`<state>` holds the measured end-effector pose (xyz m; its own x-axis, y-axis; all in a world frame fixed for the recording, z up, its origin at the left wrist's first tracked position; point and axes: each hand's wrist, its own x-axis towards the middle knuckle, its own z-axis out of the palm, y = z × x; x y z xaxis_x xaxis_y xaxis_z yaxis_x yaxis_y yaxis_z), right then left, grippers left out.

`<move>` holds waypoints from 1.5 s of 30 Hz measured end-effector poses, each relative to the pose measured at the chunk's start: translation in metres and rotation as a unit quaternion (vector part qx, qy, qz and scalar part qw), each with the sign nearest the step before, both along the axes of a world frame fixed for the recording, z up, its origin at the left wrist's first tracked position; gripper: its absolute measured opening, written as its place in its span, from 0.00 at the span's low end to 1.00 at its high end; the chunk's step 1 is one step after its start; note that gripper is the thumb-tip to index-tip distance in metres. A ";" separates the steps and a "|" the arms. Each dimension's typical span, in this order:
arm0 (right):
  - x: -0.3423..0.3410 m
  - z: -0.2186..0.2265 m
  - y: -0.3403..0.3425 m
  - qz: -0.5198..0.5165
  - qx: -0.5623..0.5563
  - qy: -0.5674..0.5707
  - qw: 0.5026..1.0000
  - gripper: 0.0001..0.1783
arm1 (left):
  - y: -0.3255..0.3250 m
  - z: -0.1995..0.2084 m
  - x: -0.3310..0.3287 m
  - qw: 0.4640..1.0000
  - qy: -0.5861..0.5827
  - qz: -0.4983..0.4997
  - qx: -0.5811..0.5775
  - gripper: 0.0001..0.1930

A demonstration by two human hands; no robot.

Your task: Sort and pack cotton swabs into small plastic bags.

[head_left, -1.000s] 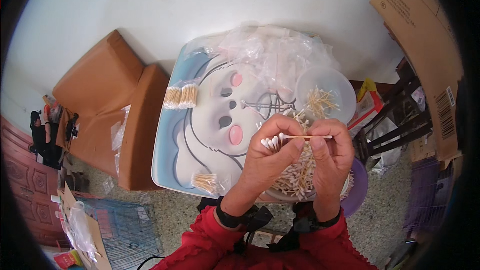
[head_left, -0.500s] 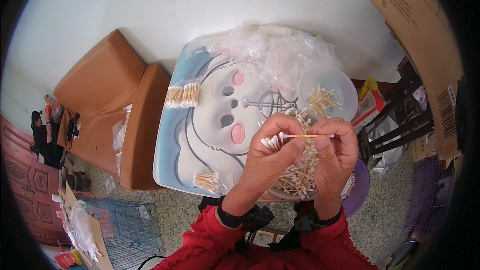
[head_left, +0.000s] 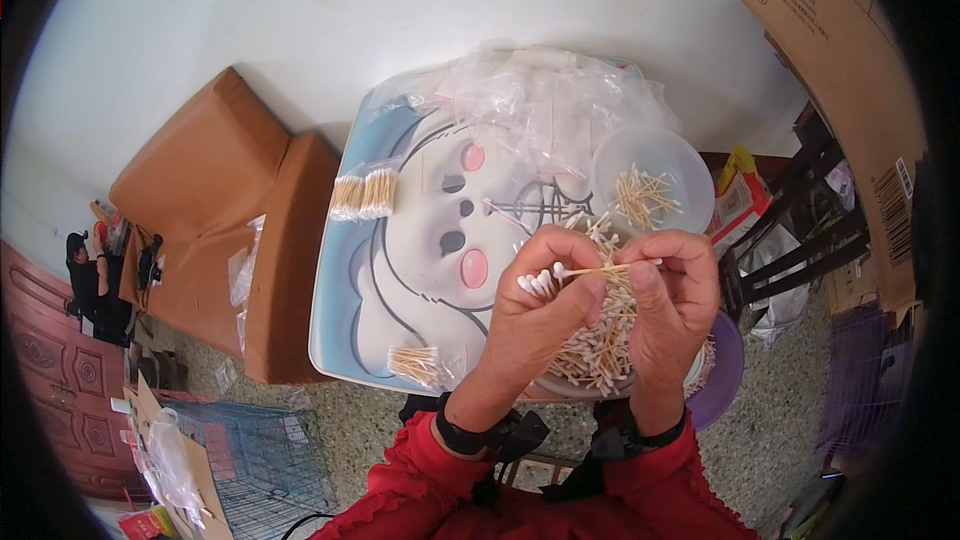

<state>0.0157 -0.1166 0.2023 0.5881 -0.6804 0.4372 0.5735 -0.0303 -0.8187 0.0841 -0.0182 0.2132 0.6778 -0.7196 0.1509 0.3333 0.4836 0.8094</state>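
Observation:
My left hand grips a small bundle of cotton swabs, their white tips pointing left. My right hand pinches a single cotton swab and holds it against that bundle. Both hands hover over a heap of loose wooden-stick swabs lying in a shallow dish near the front of a small table with a cartoon face print. A round clear bowl with several swabs stands just behind my hands.
Packed swab bundles lie at the table's left; another bundle lies at its front edge. Clear plastic bags pile at the back. A brown cushioned seat stands left, cardboard and dark chairs right, a wire cage below.
My hands stay in nearly the same place over the heap. The right hand has drawn the single swab in closer to the bundle in the left hand.

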 end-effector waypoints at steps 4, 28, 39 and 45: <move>-0.001 0.000 0.000 0.025 0.016 0.014 0.999 0.09 | 0.002 0.001 0.001 1.000 0.001 0.005 -0.005 0.05; -0.001 0.003 0.002 -0.040 -0.004 0.048 0.998 0.06 | -0.006 -0.009 -0.002 0.978 0.080 -0.186 0.049 0.08; -0.003 0.008 -0.002 -0.014 -0.063 0.083 0.994 0.03 | -0.005 -0.009 0.001 0.976 0.028 -0.185 0.112 0.10; -0.002 0.008 -0.004 0.004 -0.114 0.112 0.987 0.03 | -0.001 -0.007 0.006 0.970 0.012 -0.219 0.105 0.09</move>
<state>0.0140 -0.1202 0.2100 0.6924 -0.5744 0.4366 0.3799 -0.2242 -0.8974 0.0899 -0.0190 0.2065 0.3013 -0.9526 -0.0421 0.4902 0.1168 0.8638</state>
